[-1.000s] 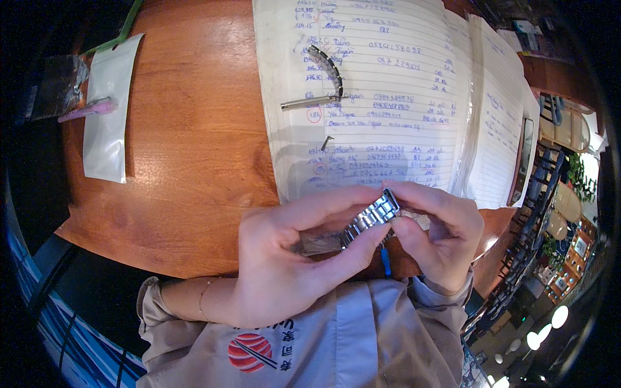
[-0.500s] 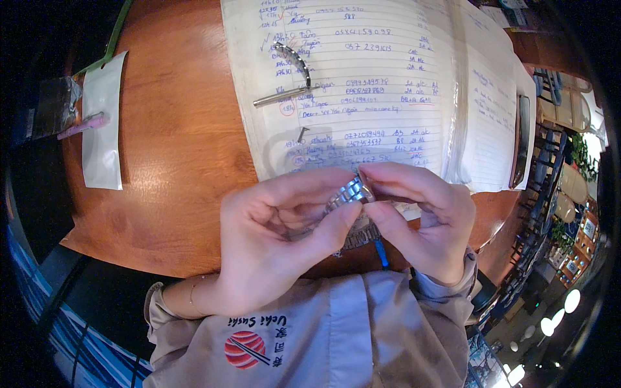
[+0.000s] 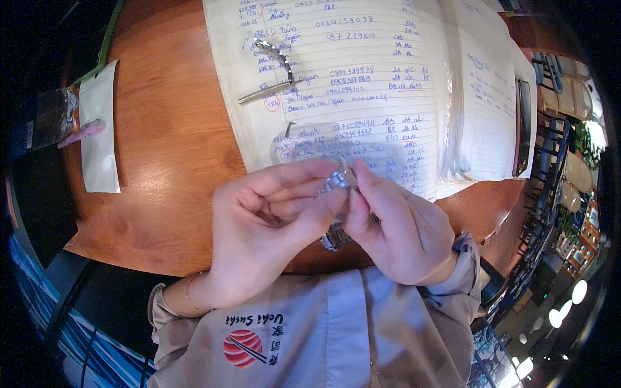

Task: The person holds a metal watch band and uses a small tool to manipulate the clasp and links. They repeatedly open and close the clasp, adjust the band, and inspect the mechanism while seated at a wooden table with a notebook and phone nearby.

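A silver metal watch band (image 3: 336, 182) is pinched between my hands over the lower edge of an open notebook. My left hand (image 3: 259, 223) grips it with thumb and fingertips. My right hand (image 3: 401, 226) is closed on its other end, thumb and forefinger together. Below the thumbs hangs more of the linked metal (image 3: 335, 238); the rest is hidden by my fingers. On the notebook (image 3: 362, 116) lie a curved strip of dark metal links (image 3: 279, 57), a slim metal rod (image 3: 264, 92) touching its lower end, and a small dark metal piece (image 3: 290, 127).
Left on the wooden table (image 3: 162, 129) lies a white pouch (image 3: 100, 149) with a pink object (image 3: 87, 131) on it, beside a clear plastic packet (image 3: 55, 116). A dark flat object (image 3: 522, 129) stands along the notebook's right edge. Chairs (image 3: 572, 168) stand beyond the table.
My right hand has turned and moved left, its fingers closing in tighter. The band has shifted slightly left. The blue-tipped item below my right hand is out of sight now.
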### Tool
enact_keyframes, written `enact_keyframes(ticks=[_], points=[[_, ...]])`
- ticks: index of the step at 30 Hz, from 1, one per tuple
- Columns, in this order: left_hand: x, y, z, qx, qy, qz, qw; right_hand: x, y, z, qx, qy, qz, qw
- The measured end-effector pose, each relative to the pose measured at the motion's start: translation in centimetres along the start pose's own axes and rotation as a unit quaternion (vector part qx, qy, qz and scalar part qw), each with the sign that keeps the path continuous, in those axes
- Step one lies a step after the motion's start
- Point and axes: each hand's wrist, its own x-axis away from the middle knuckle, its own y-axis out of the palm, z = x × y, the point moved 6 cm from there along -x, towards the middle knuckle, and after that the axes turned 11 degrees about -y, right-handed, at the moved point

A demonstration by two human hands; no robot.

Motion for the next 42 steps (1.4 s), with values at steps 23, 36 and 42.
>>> enact_keyframes(ticks=[23,36,42], points=[[-0.2,0.0,0.3,0.031,-0.021,-0.015,0.999,0.3,0.0,0.5,-0.018,0.063,0.061,0.996],[-0.4,0.2,-0.4,0.067,-0.055,-0.07,0.994,0.3,-0.1,0.7,-0.01,0.069,0.065,0.995],[-0.4,0.1,-0.5,0.077,-0.062,-0.067,0.993,0.7,0.1,1.2,-0.039,0.103,0.06,0.992]])
